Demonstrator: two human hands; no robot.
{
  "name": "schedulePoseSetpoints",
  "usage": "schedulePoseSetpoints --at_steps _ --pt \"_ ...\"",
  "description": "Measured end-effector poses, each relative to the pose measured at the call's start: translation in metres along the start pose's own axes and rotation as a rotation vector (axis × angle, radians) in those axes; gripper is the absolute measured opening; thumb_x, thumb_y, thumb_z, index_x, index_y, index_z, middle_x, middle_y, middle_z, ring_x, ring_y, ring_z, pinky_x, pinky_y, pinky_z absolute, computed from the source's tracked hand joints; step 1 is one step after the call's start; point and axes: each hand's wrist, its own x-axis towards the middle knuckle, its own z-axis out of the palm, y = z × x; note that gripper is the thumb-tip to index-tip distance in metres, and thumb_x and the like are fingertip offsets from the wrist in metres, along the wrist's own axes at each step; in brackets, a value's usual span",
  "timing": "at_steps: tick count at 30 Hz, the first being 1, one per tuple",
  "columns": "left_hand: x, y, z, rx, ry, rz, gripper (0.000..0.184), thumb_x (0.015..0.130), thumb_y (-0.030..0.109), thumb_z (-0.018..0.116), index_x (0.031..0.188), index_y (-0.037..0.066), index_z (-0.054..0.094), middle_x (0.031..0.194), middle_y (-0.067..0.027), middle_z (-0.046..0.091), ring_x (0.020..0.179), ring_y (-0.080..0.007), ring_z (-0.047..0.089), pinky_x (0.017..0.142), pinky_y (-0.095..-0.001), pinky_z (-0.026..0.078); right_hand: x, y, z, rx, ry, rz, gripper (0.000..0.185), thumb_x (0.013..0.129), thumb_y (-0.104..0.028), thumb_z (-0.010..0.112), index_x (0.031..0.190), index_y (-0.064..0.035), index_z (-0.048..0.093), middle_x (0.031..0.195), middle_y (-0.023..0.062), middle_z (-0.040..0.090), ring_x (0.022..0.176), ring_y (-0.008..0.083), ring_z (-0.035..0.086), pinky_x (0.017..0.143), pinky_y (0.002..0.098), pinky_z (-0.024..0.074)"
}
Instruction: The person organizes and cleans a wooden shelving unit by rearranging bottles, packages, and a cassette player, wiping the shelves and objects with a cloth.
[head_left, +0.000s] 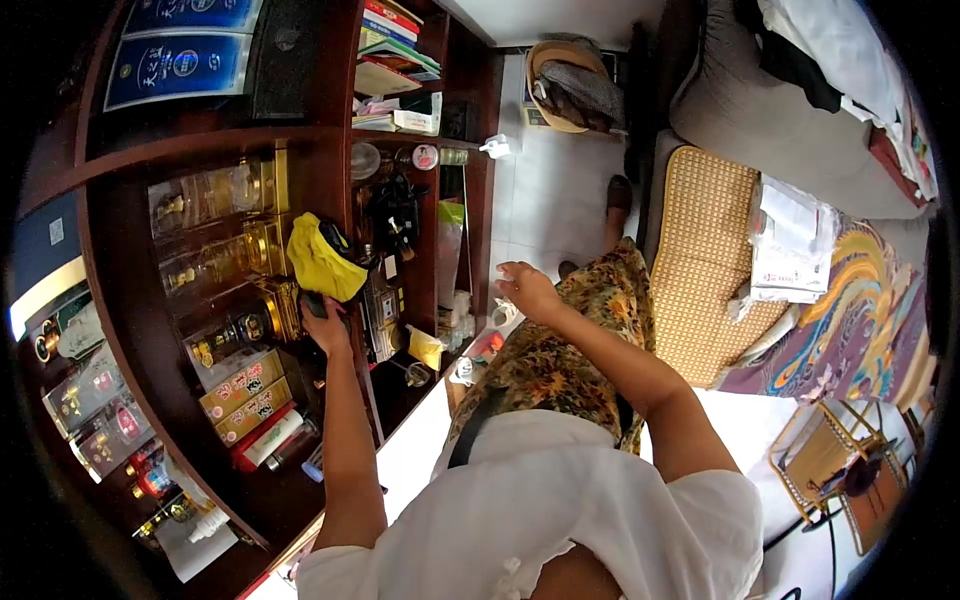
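Note:
My left hand (pixel 323 328) reaches into the dark wooden shelf unit, its fingers closed around a dark piece at the lower end of a yellow cloth (pixel 325 262). What that dark piece is, I cannot make out. The cloth bunches up above the hand, with a dark patch at its upper right, next to a shelf divider. Just left of the hand stand clear boxes of gold-trimmed bottles (pixel 240 335). Below it lie red-and-gold cartons (pixel 245 398). My right hand (pixel 530 292) hangs over my patterned trousers, empty, with fingers loosely bent and apart.
The shelf unit (pixel 215 143) fills the left side, with books (pixel 395 45) at its top and a small yellow packet (pixel 425 347) on a neighbouring shelf. On the right, a sofa bears a woven mat (pixel 700 230) and plastic-wrapped papers (pixel 790 240). A basket (pixel 570 85) stands on the tiled floor.

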Motion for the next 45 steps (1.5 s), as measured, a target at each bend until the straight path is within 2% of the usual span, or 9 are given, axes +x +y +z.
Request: schedulePoseSetpoints --at_steps 4,9,13,16,18,20,26,37,45 --pt "0.006 -0.008 -0.004 0.191 0.048 0.116 0.066 0.096 0.041 0.051 0.146 0.006 0.028 0.148 -0.0202 0.029 0.133 -0.0361 0.034 0.107 -0.0454 0.037 -0.002 0.021 -0.006 0.049 0.007 0.071 0.040 0.090 -0.031 0.059 0.120 -0.0055 0.059 0.106 0.0166 0.066 0.090 0.0299 0.066 0.080 0.0390 0.0513" --pt "0.015 -0.035 -0.014 -0.111 0.275 -0.023 0.065 0.094 0.031 0.059 0.144 0.000 0.031 0.147 -0.0204 0.033 0.130 -0.0356 0.039 0.107 -0.0433 0.039 0.003 0.036 -0.018 0.020 0.071 0.116 0.037 0.088 -0.030 0.060 0.118 -0.0091 0.060 0.100 0.0136 0.068 0.093 0.0293 0.065 0.082 0.0398 0.0516" --pt "-0.042 0.025 -0.029 -0.127 0.347 0.028 0.069 0.092 0.030 0.062 0.143 -0.004 0.031 0.145 -0.0223 0.037 0.129 -0.0334 0.042 0.104 -0.0406 0.041 0.016 0.030 -0.032 0.053 -0.017 0.108 0.039 0.090 -0.035 0.059 0.122 -0.0122 0.058 0.107 0.0143 0.066 0.094 0.0286 0.066 0.085 0.0391 0.0516" --pt "-0.073 0.040 -0.014 -0.215 0.132 0.293 0.075 0.092 0.037 0.060 0.148 0.003 0.024 0.145 -0.0203 0.038 0.122 -0.0341 0.048 0.095 -0.0424 0.045 0.019 -0.001 -0.036 0.242 -0.212 -0.095 0.049 0.093 -0.041 0.054 0.135 -0.0160 0.049 0.126 0.0182 0.056 0.096 0.0302 0.065 0.088 0.0401 0.0509" --pt "-0.119 0.082 -0.002 -0.472 -0.099 0.276 0.062 0.092 0.027 0.064 0.139 -0.002 0.037 0.130 -0.0126 0.052 0.111 -0.0227 0.054 0.094 -0.0337 0.043 0.016 -0.045 -0.045 0.410 -0.353 -0.188 0.058 0.094 -0.045 0.051 0.145 -0.0216 0.036 0.140 0.0217 0.040 0.111 0.0359 0.057 0.097 0.0448 0.0455" --pt "-0.153 0.111 0.011 -0.746 -0.370 0.092 0.053 0.093 0.025 0.062 0.135 0.001 0.041 0.124 -0.0105 0.055 0.106 -0.0204 0.056 0.092 -0.0326 0.045 0.017 -0.068 -0.031 0.439 -0.235 -0.486 0.065 0.093 -0.047 0.053 0.149 -0.0265 0.026 0.145 0.0239 0.029 0.128 0.0420 0.041 0.103 0.0502 0.0379" --pt "-0.184 0.132 0.028 -0.996 -0.786 -0.179 0.049 0.099 0.040 0.046 0.130 0.002 0.045 0.119 -0.0097 0.057 0.107 -0.0207 0.057 0.093 -0.0333 0.046 0.013 -0.105 -0.036 0.442 -0.240 -0.390 0.078 0.086 -0.030 0.066 0.150 -0.0231 0.022 0.151 0.0234 0.018 0.136 0.0436 0.027 0.109 0.0463 0.0306" --pt "-0.179 0.133 0.040 -0.605 -0.930 -0.018 0.055 0.093 0.029 0.061 0.138 0.006 0.038 0.121 -0.0042 0.056 0.108 -0.0158 0.055 0.083 -0.0320 0.048 0.027 -0.076 -0.030 0.296 -0.098 -0.201 0.051 0.084 -0.024 0.064 0.127 -0.0015 0.048 0.116 0.0218 0.056 0.106 0.0376 0.057 0.088 0.0416 0.0462" --pt "-0.186 0.132 0.055 -0.550 -0.872 -0.158 0.065 0.092 0.019 0.063 0.144 0.000 0.029 0.133 -0.0094 0.048 0.118 -0.0191 0.048 0.098 -0.0308 0.041 0.024 -0.073 -0.042 0.464 -0.088 0.018 0.052 0.094 -0.044 0.050 0.119 0.0017 0.047 0.110 0.0267 0.058 0.097 0.0434 0.058 0.080 0.0467 0.0458"
